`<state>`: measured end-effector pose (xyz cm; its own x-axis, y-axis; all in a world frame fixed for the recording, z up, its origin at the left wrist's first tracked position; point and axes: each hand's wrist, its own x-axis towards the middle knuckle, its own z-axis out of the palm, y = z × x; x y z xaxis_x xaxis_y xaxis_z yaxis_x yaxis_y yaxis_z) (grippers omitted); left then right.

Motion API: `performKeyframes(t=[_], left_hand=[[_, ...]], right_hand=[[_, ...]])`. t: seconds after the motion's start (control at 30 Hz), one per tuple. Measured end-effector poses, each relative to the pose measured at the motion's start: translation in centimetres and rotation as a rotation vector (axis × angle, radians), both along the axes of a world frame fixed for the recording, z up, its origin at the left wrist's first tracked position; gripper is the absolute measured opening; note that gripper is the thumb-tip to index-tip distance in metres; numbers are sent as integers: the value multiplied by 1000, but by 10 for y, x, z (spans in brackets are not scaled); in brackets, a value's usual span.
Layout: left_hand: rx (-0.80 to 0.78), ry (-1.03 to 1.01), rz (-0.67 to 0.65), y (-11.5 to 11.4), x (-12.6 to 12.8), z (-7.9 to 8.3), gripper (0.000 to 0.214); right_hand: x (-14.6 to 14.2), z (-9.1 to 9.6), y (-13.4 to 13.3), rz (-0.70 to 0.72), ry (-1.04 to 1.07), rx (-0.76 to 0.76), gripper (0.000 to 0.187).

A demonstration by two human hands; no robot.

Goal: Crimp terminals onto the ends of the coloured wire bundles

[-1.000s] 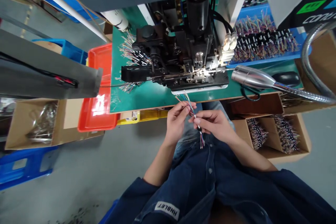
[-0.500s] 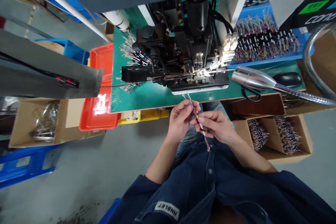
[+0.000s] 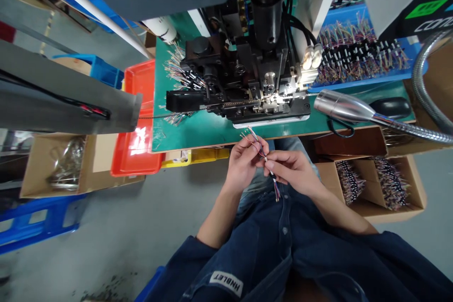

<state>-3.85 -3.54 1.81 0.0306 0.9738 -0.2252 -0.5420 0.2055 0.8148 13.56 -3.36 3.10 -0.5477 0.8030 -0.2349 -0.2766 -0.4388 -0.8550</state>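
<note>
Between my hands is a short multi-wire cable [image 3: 276,191], with thin coloured wires fanning out at both ends and a dark-and-white sleeve in its middle. My left hand [image 3: 244,158] pinches the upper wires, a few of which splay above its fingertips. Thumb and fingers of my right hand [image 3: 292,170] are closed on the sleeve; the lower wires hang beneath them. Both hands are just in front of the bench edge, below a black crimping machine [image 3: 269,56] whose lit working point lies above and beyond the fingers.
Wire bundles fill a blue bin [image 3: 361,75] at back right; more stand in a cardboard box [image 3: 414,188] below. A metal gooseneck lamp [image 3: 343,106] juts over the green bench [image 3: 198,132]. At left are a red tray [image 3: 136,165] and a grey metal arm [image 3: 71,99].
The cable has turned slightly in my fingers, its lower end shifting left. Upper wires are spread further apart over my left hand. Both hands keep their hold.
</note>
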Motion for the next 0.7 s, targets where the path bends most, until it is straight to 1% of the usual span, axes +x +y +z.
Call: performKeyframes(t=[0.13,0.27,0.43,0.53,0.7], left_hand=[[-2,-12,8,1,-1,2,37],[-6,9,14,1,-3,1,40],[96,62,3,2,-6,0,37],[100,63,8,3,-5,3,35],[-19,26,-6,2,-2,4,40]], right_hand=[[0,0,1,1,3,7,33],[3,-3,1,29,12,-31,34],[5,-2,0,55,35,-52,35],[5,-1,0,36,19,19,33],[5,-6,1,-25,-69,243,29]])
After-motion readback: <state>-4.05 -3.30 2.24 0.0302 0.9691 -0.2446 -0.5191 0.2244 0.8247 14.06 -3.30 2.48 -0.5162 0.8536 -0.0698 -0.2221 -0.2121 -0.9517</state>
